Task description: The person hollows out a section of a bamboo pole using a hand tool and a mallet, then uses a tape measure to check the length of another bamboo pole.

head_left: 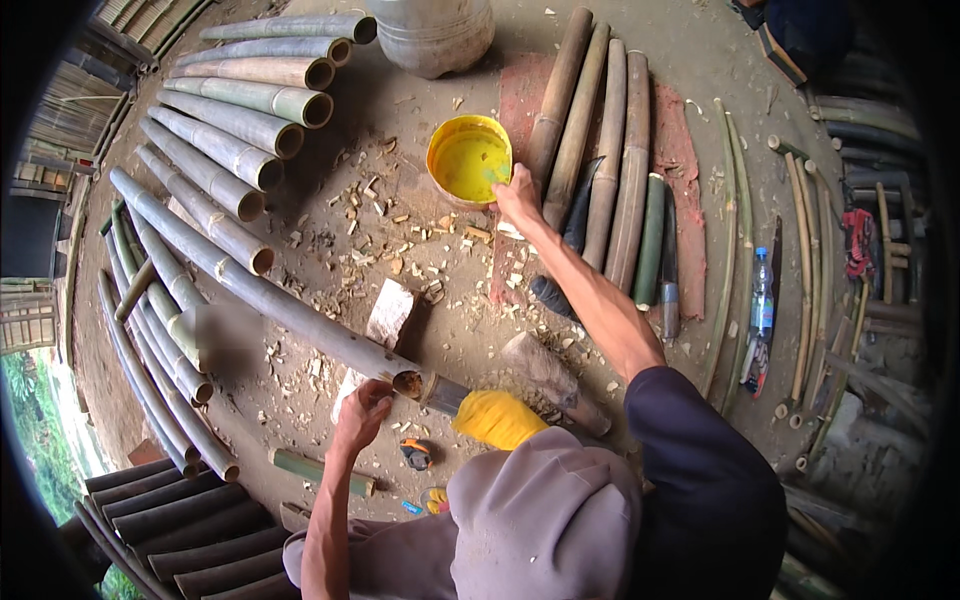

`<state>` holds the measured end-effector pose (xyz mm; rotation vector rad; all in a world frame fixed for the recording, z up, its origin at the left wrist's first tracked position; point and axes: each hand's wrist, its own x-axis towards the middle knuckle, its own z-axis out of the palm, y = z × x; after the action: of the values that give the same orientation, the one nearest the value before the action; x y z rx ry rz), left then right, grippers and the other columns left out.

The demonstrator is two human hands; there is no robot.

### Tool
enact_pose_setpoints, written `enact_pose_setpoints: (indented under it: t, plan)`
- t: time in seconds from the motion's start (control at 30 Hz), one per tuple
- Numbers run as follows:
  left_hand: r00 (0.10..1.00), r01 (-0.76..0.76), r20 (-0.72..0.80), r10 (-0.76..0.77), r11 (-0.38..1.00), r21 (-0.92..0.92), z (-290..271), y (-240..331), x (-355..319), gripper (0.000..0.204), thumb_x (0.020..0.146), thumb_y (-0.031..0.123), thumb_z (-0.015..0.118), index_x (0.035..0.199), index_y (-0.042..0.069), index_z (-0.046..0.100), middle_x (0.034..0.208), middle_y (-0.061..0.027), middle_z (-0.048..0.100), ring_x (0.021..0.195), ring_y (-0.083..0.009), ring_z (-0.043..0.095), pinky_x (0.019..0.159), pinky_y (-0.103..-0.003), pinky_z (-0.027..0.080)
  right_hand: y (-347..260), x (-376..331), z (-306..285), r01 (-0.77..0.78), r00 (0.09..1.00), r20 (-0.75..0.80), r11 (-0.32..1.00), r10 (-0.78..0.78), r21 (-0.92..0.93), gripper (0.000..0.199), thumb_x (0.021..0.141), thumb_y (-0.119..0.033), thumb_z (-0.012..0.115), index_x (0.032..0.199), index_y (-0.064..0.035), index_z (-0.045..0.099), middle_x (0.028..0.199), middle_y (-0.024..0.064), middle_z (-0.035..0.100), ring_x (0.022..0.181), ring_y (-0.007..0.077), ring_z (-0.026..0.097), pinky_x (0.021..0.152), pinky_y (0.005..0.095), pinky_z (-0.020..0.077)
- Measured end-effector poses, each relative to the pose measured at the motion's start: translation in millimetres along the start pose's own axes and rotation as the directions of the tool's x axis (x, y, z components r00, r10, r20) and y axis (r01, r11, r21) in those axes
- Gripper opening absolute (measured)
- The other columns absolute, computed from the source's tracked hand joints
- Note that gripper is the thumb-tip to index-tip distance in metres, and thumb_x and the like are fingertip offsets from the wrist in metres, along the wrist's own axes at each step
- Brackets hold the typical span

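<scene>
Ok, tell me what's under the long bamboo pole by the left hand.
Pale wood shows on both sides of the bamboo pole, close to the left hand. The stretch directly beneath is covered, so I can't see whether it's one piece.

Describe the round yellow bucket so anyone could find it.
Start at the long brown bamboo poles on the red sheet. Just left, the person's right hand holds the round yellow bucket. Its yellow interior sets it apart from the greyish plastic drum above.
</scene>
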<state>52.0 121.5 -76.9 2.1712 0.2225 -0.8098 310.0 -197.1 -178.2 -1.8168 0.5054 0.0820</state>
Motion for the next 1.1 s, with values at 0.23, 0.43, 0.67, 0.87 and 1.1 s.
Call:
enact_pose_setpoints:
  t: [0.23, 0.43, 0.67, 0.87, 1.1]
  plan:
    - [1.000, 0.026, 0.001, -0.026, 1.000, -0.012, 1, 9, 0, 0.028, 0.084, 0.016, 0.061, 0.106, -0.001, 0.063, 0.092, -0.0167, 0.068, 0.084, -0.0246, 0.068, 0.075, -0.034, 0.052, 5, -19, 3, 0.104, 0.989, 0.116, 0.986, -0.090, -0.126, 0.034, 0.081, 0.005, 0.049, 0.114, 0.0156, 0.045, 0.096, 0.0309, 0.062, 0.065, 0.0248, 0.067, 0.045, 0.0265, 0.0573]
    - [1.000, -0.018, -0.020, 0.017, 1.000, -0.011, 0, 7, 0, 0.030, 0.084, 0.016, 0.060, 0.109, -0.001, 0.063, 0.095, -0.0172, 0.069, 0.086, -0.0255, 0.068, 0.076, -0.034, 0.052, 5, -57, 28, 0.024, 0.969, 0.248, 0.989, 0.014, -0.147, 0.026, 0.083, 0.008, 0.051, 0.108, 0.0081, 0.050, 0.090, 0.0239, 0.062, 0.057, 0.0215, 0.061, 0.039, 0.0278, 0.0506]
    - [0.999, 0.041, -0.012, -0.043, 0.994, -0.098, 0, 10, -2, 0.027, 0.084, 0.014, 0.060, 0.106, -0.001, 0.063, 0.092, -0.0142, 0.069, 0.083, -0.0227, 0.068, 0.075, -0.033, 0.052, 5, -90, 42, 0.155, 0.930, 0.356, 0.975, -0.091, -0.156, 0.037, 0.085, -0.002, 0.058, 0.120, 0.0054, 0.049, 0.086, 0.0176, 0.065, 0.061, 0.0225, 0.063, 0.043, 0.0293, 0.0507]
    - [0.996, 0.086, -0.019, -0.089, 0.990, -0.110, 0, 6, -9, 0.026, 0.085, 0.014, 0.060, 0.106, -0.001, 0.062, 0.091, -0.0130, 0.068, 0.082, -0.0210, 0.067, 0.074, -0.032, 0.052, -9, -65, -34, 0.377, 0.926, 0.292, 0.643, -0.240, -0.667, 0.066, 0.083, -0.021, 0.066, 0.140, -0.0047, 0.036, 0.122, 0.0364, 0.040, 0.081, 0.0327, 0.059, 0.063, 0.0405, 0.0534]
    - [0.998, 0.054, -0.006, -0.055, 0.990, -0.130, 13, 5, -3, 0.027, 0.085, 0.016, 0.059, 0.105, -0.001, 0.062, 0.085, -0.0087, 0.066, 0.076, -0.0158, 0.062, 0.069, -0.029, 0.049, 38, -30, -4, 0.537, 0.843, 0.441, 0.476, -0.307, -0.696, 0.047, 0.083, -0.006, 0.055, 0.129, -0.0062, 0.045, 0.145, 0.0388, 0.014, 0.113, 0.0532, 0.045, 0.086, 0.0583, 0.0467]
